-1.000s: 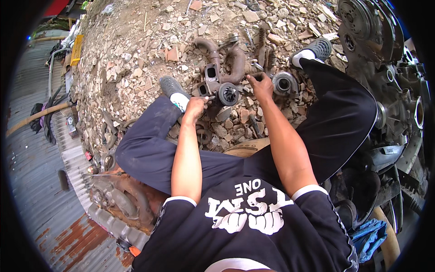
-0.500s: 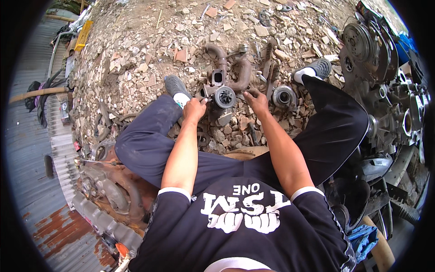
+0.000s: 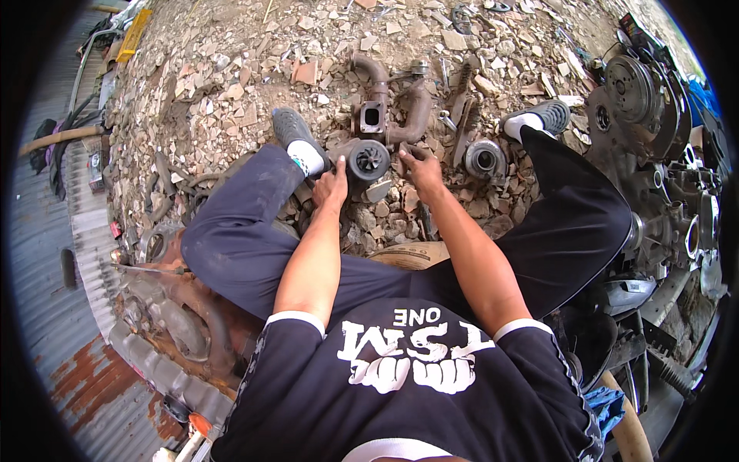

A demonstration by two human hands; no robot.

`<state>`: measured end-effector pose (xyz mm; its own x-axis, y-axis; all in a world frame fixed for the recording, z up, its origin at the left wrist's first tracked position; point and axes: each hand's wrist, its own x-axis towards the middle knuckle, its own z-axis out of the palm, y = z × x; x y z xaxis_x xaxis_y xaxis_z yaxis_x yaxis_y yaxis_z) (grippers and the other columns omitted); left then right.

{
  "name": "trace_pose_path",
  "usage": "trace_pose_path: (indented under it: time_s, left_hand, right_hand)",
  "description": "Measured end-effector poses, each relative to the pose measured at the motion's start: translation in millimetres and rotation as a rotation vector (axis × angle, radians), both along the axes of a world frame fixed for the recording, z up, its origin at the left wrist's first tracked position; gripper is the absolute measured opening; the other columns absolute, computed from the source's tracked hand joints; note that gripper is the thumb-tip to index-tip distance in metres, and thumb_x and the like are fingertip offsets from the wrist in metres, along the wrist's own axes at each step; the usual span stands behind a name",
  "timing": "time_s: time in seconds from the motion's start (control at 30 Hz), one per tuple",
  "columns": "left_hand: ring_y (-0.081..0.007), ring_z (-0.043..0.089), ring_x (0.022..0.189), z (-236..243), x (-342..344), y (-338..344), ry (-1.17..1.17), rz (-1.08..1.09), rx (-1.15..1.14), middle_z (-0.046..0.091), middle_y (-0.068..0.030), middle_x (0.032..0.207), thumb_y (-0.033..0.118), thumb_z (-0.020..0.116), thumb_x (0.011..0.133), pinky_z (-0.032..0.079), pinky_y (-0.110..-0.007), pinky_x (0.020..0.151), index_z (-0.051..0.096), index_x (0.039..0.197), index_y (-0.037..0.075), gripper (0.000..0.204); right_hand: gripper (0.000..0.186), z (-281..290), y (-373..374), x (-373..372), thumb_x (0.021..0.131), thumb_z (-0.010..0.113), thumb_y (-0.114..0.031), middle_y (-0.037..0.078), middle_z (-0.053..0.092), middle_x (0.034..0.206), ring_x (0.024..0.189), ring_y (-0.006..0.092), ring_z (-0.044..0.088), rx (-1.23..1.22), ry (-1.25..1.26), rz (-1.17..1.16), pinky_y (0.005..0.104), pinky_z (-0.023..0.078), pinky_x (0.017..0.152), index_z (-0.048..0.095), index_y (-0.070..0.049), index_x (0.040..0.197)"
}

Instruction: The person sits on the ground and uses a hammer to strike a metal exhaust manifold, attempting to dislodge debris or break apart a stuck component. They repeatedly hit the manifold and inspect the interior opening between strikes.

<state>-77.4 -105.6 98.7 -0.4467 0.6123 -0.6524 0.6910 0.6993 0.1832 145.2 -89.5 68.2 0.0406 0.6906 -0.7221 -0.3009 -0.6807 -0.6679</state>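
A dark turbocharger [image 3: 369, 160] with a finned wheel facing up stands on the rubble between my feet. My left hand [image 3: 331, 187] is closed at its left side, thumb against the housing; the other fingers are partly hidden. To its right, my right hand [image 3: 423, 172] has its fingers curled together, a small gap from the round rim. Whatever they may pinch is too small to make out. Just beyond lies a rusty pipe manifold [image 3: 416, 113] with a square flange opening. A snail-shaped metal housing [image 3: 485, 159] sits to the right, near my right foot.
Broken stone and tile pieces [image 3: 231, 92] cover the ground. Metal engine parts [image 3: 662, 208] are piled along the right side. More castings [image 3: 181, 327] lie at left, beside corrugated metal sheeting [image 3: 46, 254]. A toothed rusty bar [image 3: 464, 131] lies left of the snail-shaped housing.
The turbocharger has shifted left and toward me relative to the square flange. Both hands have moved with it, and my right fingers have curled in more. The whole view has also shifted slightly.
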Motion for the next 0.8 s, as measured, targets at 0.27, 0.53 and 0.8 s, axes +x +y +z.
trace_pose_path:
  time_s: [0.27, 0.53, 0.8]
  left_hand:
    - [-0.0405, 0.065, 0.115, 25.9, 24.8, 40.4, 0.158, -0.18, 0.018, 0.07, -0.0232, 0.119, 0.06, 0.035, 0.102, 0.049, -0.05, 0.1, 0.071, 0.119, 0.002, 0.07]
    - [-0.0418, 0.065, 0.114, 21.2, 12.1, 47.2, 0.159, -0.232, -0.001, 0.07, -0.0242, 0.118, 0.056, 0.033, 0.104, 0.05, -0.051, 0.098, 0.072, 0.114, 0.002, 0.067]
    - [-0.0439, 0.064, 0.115, 20.7, 15.6, 50.2, 0.174, -0.241, 0.0, 0.069, -0.025, 0.119, 0.056, 0.026, 0.105, 0.048, -0.052, 0.1, 0.071, 0.117, 0.004, 0.069]
  right_hand:
    - [0.045, -4.7, 8.5, 9.8, 0.094, 0.075, -0.021, 0.006, 0.067, 0.111, 0.092, 0.0155, 0.064, -0.019, 0.011, 0.071, 0.0323, 0.057, 0.073, 0.059, -0.003, 0.132]
    - [0.043, -3.1, 3.5, -20.4, 0.091, 0.078, -0.023, 0.005, 0.068, 0.102, 0.083, 0.0146, 0.063, -0.034, 0.106, -0.042, 0.0299, 0.055, 0.073, 0.062, -0.001, 0.125]
    - [0.035, -29.6, 3.3, -60.8, 0.089, 0.081, -0.017, 0.007, 0.07, 0.095, 0.079, 0.0147, 0.061, -0.109, -0.291, -0.269, 0.0289, 0.049, 0.07, 0.065, 0.003, 0.113]
